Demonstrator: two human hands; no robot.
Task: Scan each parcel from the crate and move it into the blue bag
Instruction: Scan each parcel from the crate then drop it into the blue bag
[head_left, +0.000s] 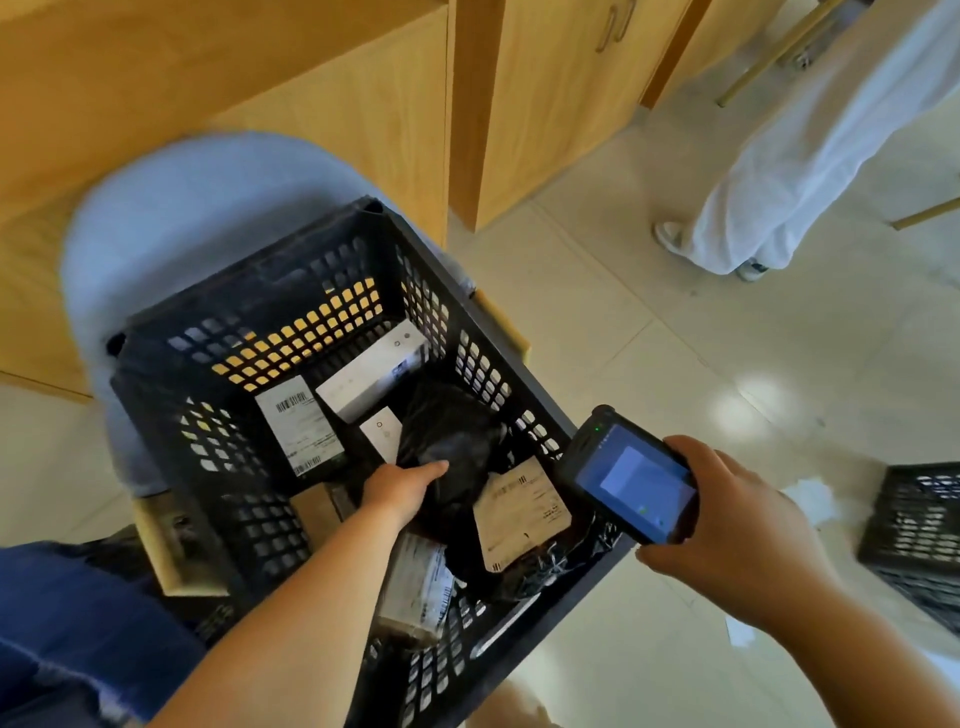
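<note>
Clamped on the scanner (631, 480) with right hand (737, 525), just outside the crate (291, 291). Touching the black parcel (457, 441) in the crate's middle with left hand (400, 486), the nearer one; cannot tell if gripping.

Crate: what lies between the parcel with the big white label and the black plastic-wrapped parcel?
A small white box lies between the labelled parcel and the black plastic-wrapped parcel on the floor of the crate, as the head view shows.
</note>
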